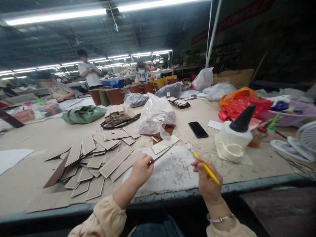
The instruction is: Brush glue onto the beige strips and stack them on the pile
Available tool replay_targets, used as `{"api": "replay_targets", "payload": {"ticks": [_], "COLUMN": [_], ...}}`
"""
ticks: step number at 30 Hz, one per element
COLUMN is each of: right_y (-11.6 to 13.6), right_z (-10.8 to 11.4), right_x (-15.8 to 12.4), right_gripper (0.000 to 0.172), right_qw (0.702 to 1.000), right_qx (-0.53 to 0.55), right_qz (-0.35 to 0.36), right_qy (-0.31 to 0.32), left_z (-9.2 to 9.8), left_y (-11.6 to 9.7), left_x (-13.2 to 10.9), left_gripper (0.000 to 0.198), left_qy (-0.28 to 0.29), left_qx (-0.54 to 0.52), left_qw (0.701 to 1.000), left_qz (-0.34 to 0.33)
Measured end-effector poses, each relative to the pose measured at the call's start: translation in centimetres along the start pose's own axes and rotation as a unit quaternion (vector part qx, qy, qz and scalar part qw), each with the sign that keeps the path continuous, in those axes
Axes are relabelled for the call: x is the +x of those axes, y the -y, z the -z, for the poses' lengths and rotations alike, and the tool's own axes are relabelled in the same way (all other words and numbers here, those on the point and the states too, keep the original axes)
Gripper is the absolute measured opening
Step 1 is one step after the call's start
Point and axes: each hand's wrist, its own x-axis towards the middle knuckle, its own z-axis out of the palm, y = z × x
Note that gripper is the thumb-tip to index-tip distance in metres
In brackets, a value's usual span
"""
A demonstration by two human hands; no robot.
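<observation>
My left hand [141,169] pinches the end of a thin brown strip [161,154], held edge-on above a white sheet [170,169] specked with dark bits. In my right hand [209,180] is a yellow-handled brush [207,169], its pale tip pointing away over the sheet. A flat beige piece with a pale border [165,144] lies just beyond the strip. Left of my left hand spreads a loose heap of similar rectangular pieces [95,154]. To the right of the brush stands a white bottle with a black cone top [235,133], a cream-coloured round opening at its front.
A black phone [198,129] lies beyond the sheet. Clear plastic bag [156,113], green bag [83,114] and stacked pieces [117,115] stand farther back. Red bag [244,105] and lilac basin [287,115] are at right. Other people work across the table, including one standing person [89,70].
</observation>
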Motion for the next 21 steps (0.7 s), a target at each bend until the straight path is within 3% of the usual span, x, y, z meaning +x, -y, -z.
{"api": "replay_targets", "payload": {"ticks": [3, 6, 8, 11, 14, 21], "right_y": [0.4, 0.7, 0.6, 0.5, 0.4, 0.8], "right_z": [0.1, -0.2, -0.6, -1.8, -3.0, -5.5], "right_x": [0.6, 0.9, 0.7, -0.3, -1.2, -2.0], "right_gripper": [0.027, 0.035, 0.04, 0.045, 0.049, 0.05], "right_qw": [0.987, 0.952, 0.928, 0.912, 0.922, 0.924], "right_qx": [0.112, 0.227, 0.265, 0.269, 0.22, 0.169], "right_qz": [-0.101, -0.205, -0.262, -0.301, -0.294, -0.293], "right_qy": [-0.052, -0.03, 0.008, 0.066, 0.119, 0.179], "left_z": [0.1, -0.6, -1.0, -1.0, -0.7, -1.4], "left_y": [0.6, 1.4, 2.3, 4.0, 5.3, 5.1], "left_x": [-1.7, -3.9, -5.2, -6.9, -8.1, -8.5], "left_gripper": [0.02, 0.016, 0.026, 0.024, 0.018, 0.021], "left_qy": [-0.044, 0.012, 0.024, -0.009, -0.001, 0.038], "left_qx": [0.061, 0.07, 0.033, -0.017, -0.04, -0.061], "left_qw": [0.989, 0.975, 0.969, 0.971, 0.974, 0.973], "left_qz": [-0.129, -0.212, -0.242, -0.24, -0.223, -0.221]}}
